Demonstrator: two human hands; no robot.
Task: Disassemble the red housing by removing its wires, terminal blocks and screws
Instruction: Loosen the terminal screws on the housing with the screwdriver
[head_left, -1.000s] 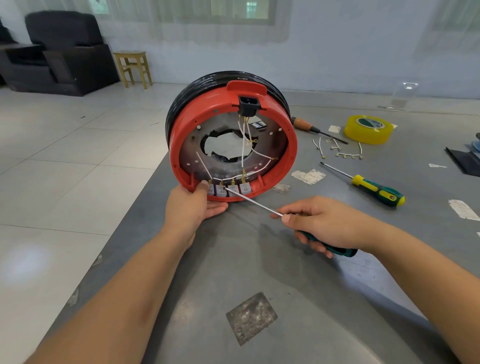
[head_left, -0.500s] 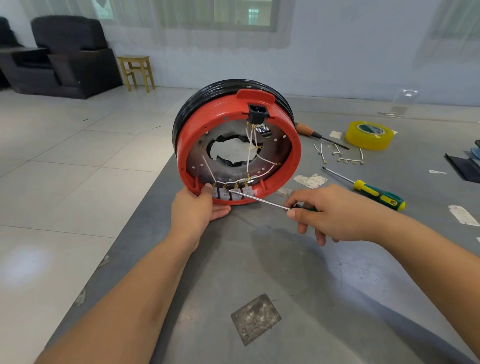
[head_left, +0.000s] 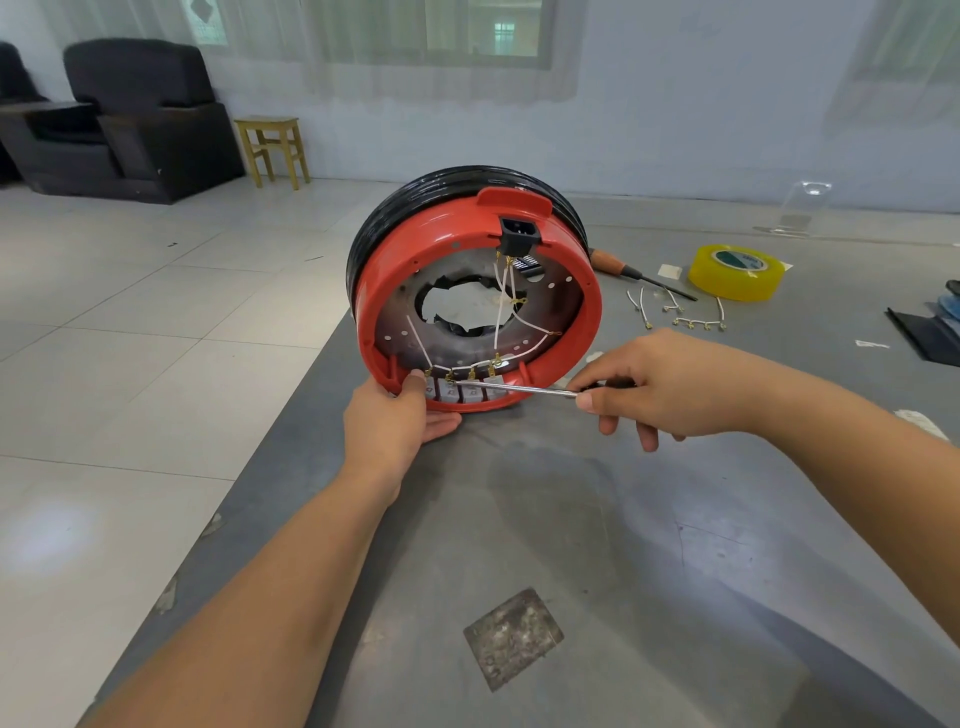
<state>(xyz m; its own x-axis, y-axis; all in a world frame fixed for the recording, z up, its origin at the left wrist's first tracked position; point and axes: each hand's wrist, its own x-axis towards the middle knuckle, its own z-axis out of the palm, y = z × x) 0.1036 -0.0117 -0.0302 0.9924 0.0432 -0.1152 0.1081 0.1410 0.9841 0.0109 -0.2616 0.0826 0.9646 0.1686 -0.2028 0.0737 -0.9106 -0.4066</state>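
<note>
Red plastic stands on edge at the near left side of the grey table (head_left: 597, 597): the housing (head_left: 582, 332) is propped upright, its open face turned toward the person, with black cable wound behind it. The left hand (head_left: 400, 421) cups the bottom rim, thumb pressed on the inner lip beside the row of terminal blocks (head_left: 465, 391). The right hand (head_left: 660, 384) is curled around a screwdriver (head_left: 514, 388), forefinger laid along the shaft.

A second ago that shaft came in at a slant from lower down, the green handle showing under the palm; now the hand has risen and rolled over the handle, the shaft lies nearly level, and its tip sits at the second block from the left. I judge the tip has seated on a terminal screw and turning is under way or about to begin, though the screw head itself is too small to make out.

White wires (head_left: 501, 296) run from the black socket (head_left: 514, 231) at the top down to the blocks, all four of which look to be in place. Loose wires (head_left: 675, 312) lie on the table near a yellow tape roll (head_left: 735, 271) and a brown-handled tool (head_left: 618, 266), so some stripping is done; most remains.
</note>
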